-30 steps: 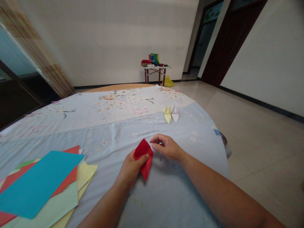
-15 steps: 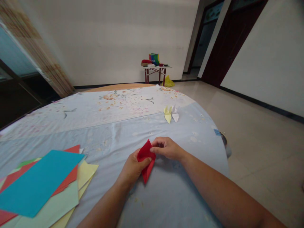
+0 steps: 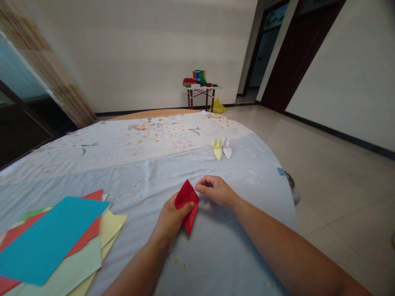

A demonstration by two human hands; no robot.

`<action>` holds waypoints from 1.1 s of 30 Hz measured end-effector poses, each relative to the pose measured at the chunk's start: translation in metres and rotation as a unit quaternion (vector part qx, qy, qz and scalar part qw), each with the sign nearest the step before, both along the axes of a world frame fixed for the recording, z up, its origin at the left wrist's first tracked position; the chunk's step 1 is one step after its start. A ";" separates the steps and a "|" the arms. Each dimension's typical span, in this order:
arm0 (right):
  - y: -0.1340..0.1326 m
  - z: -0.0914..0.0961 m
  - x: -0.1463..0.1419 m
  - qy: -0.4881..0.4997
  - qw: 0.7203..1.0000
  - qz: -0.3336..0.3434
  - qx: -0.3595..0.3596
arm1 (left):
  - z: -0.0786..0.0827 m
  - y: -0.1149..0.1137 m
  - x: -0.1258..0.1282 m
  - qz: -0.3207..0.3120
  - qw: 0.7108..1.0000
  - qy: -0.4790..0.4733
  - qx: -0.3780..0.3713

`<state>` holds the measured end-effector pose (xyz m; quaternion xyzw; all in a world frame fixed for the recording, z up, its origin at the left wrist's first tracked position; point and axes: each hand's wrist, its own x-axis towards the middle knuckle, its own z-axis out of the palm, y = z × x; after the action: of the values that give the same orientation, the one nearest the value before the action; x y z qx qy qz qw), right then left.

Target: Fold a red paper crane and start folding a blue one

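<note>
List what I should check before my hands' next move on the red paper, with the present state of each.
1. Left hand holds the red paper, thumb on top: ok.
2. Right hand grips it too: not ok; the fingertips are just beside its upper right edge.
3. Folds on its underside lie flat: cannot tell; that side is hidden.
4. Yellow folded piece and white folded piece out of the way: ok; they lie farther off.
5. Blue sheet, atop the pile, apart from both hands: ok.
</note>
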<state>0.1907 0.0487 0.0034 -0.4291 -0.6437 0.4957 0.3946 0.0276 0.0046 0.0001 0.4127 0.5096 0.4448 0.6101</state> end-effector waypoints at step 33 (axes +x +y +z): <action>-0.005 -0.014 -0.010 0.050 0.989 0.105 -0.093 | 0.010 0.006 -0.011 0.046 0.995 0.079 0.044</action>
<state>0.1808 0.0435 -0.0103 -0.3687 -0.6158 0.6129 0.3303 0.0170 0.0107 0.0103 0.4492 0.5543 0.4604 0.5281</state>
